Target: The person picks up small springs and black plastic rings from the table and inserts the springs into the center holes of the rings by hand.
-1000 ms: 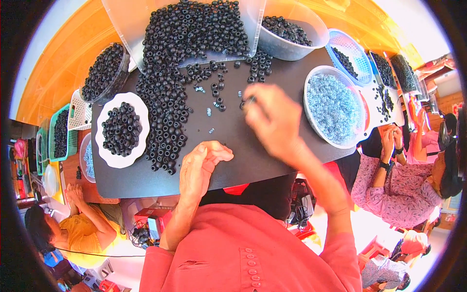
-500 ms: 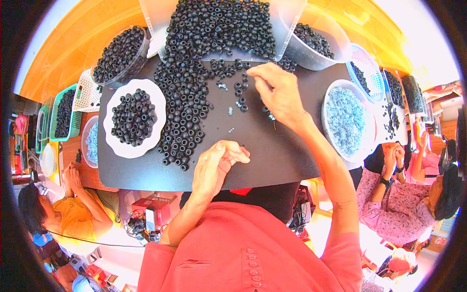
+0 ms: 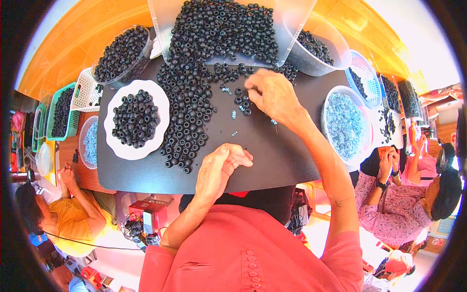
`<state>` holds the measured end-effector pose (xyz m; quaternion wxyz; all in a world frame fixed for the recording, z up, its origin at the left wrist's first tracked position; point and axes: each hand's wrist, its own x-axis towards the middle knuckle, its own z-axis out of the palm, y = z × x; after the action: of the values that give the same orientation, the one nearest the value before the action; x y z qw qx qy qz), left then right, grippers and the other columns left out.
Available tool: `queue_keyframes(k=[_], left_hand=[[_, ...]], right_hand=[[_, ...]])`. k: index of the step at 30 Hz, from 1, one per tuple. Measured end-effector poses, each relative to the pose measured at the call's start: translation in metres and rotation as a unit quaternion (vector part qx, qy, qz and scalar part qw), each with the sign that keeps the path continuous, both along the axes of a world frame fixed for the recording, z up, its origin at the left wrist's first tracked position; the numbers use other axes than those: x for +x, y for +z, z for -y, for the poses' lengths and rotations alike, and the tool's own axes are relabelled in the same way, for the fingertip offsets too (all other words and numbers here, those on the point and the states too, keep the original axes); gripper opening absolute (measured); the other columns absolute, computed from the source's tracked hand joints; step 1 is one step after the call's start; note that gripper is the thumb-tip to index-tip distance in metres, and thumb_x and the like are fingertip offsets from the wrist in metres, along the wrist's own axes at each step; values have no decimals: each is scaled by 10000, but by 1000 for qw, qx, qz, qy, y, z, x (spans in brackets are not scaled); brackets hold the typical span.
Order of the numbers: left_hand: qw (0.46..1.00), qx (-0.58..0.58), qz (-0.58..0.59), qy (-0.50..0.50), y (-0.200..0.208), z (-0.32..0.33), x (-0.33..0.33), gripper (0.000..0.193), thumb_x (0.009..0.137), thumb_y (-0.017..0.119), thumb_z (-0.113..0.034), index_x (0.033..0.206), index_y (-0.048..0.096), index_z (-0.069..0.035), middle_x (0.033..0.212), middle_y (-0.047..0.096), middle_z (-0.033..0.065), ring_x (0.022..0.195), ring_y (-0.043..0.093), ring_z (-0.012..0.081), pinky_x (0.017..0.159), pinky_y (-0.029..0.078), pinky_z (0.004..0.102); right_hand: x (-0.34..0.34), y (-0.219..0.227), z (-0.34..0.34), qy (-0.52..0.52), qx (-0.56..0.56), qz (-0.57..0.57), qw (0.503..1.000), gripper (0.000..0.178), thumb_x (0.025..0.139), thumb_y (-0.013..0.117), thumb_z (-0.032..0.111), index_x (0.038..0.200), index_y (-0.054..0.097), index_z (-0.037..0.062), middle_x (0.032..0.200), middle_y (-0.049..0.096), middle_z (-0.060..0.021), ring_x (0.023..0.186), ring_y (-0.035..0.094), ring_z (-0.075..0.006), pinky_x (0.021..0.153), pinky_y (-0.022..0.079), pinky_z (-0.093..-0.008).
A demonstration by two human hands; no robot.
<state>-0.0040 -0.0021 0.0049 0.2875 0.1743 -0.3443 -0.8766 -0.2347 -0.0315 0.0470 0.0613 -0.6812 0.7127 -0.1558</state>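
My right hand (image 3: 273, 95) is over the far middle of the dark table (image 3: 282, 165). Its fingers are drawn together beside a few hollow, round black pieces (image 3: 242, 101); whatever they pinch is hidden. Nearer the front edge, my left hand (image 3: 216, 170) hovers with thumb and fingers curled inward, and its contents cannot be made out. Small pale-blue, coil-like bits (image 3: 234, 114) lie scattered between the hands. A broad heap of black pieces (image 3: 187, 112) spreads left of them, spilling from a tipped clear bin (image 3: 296, 29).
A white scalloped plate (image 3: 112, 142) of black pieces stands left. At right is a tub (image 3: 324, 114) of pale-blue bits (image 3: 344, 124). Clear tubs of black pieces flank the bin, including one at left (image 3: 141, 61). Co-workers sit at left (image 3: 78, 214) and right (image 3: 394, 207).
My right hand's fingers have drawn in closer together, near the same spot. My left hand keeps much the same curled pose. The whole view has shifted slightly.
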Motion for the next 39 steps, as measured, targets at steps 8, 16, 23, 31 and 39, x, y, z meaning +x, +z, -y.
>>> queue_keyframes(k=[8, 16, 23, 31, 39], left_hand=[[1000, -7, 5, 4, -1, 1, -2, 392, 999, 380, -342, 960, 590, -13, 850, 660, 148, 947, 615, 269, 926, 433, 390], [1000, -18, -12, 2, -2, 1, 0, 385, 1018, 367, -278, 968, 604, 21, 932, 634, 149, 911, 623, 237, 868, 477, 365], [999, -23, -27, 0, -4, 1, -1, 383, 1016, 372, -284, 976, 600, 21, 927, 632, 146, 924, 619, 240, 875, 473, 367], [1000, -21, -11, -2, -2, 1, 0, 373, 1013, 379, -285, 985, 596, 17, 922, 630, 143, 928, 619, 241, 880, 468, 369], [1000, -14, -9, 2, -1, 0, -1, 362, 1012, 376, -268, 980, 596, 19, 946, 623, 140, 910, 620, 238, 873, 473, 368]], right_hand=[[-1, -27, 34, 98, -165, 39, 981, 210, 789, 597, 94, 990, 655, 86, 951, 605, -92, 871, 564, -324, 788, 472, -415], [-12, -21, 19, 91, -143, 66, 983, 169, 779, 600, 77, 930, 671, 49, 916, 631, -122, 857, 592, -321, 796, 482, -408], [-19, -7, -1, 53, -182, 110, 976, 150, 770, 593, 23, 898, 671, 22, 887, 632, -122, 712, 625, -256, 649, 513, -339], [3, -7, -7, 96, -135, 24, 986, 213, 763, 646, 100, 970, 643, 49, 954, 616, -115, 888, 600, -293, 784, 472, -393], [11, -1, -4, 68, -23, -28, 997, 192, 766, 638, 113, 954, 633, 73, 988, 559, -62, 996, 551, -260, 800, 410, -421]])
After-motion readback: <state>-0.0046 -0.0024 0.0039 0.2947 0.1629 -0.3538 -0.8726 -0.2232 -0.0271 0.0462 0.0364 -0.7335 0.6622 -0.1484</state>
